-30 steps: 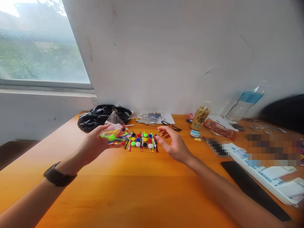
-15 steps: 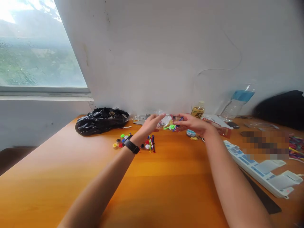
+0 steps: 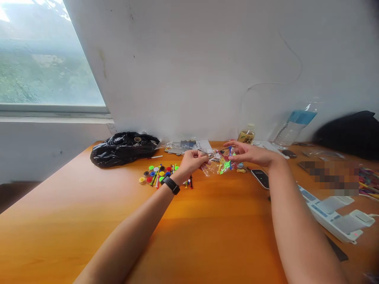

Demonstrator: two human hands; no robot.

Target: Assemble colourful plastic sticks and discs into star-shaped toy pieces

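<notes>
My left hand (image 3: pixel 193 162), with a black watch on its wrist, pinches one edge of a clear plastic bag (image 3: pixel 210 169). Inside or against the bag show small coloured plastic pieces, among them a bright green piece (image 3: pixel 227 165) and a blue one. At the bag's right side, my right hand (image 3: pixel 247 153) curves its thumb and fingers around the plastic, its fingers partly spread. Left of my left hand, round coloured plastic pieces (image 3: pixel 149 180) and thin coloured sticks (image 3: pixel 156 177) lie in a group on the table, partly hidden by my wrist.
A black plastic bag (image 3: pixel 122 150) lies at the table's (image 3: pixel 189 236) back left. Toward the right are a bottle with a yellow label (image 3: pixel 246 135), a large clear bottle (image 3: pixel 291 128), a phone (image 3: pixel 260 178) and a white power strip (image 3: pixel 328 215). The wall rises behind.
My left hand has gone from extended fingers to a pinch on the bag, moving slightly down. The bag now stretches between my hands. My right hand has shifted slightly right.
</notes>
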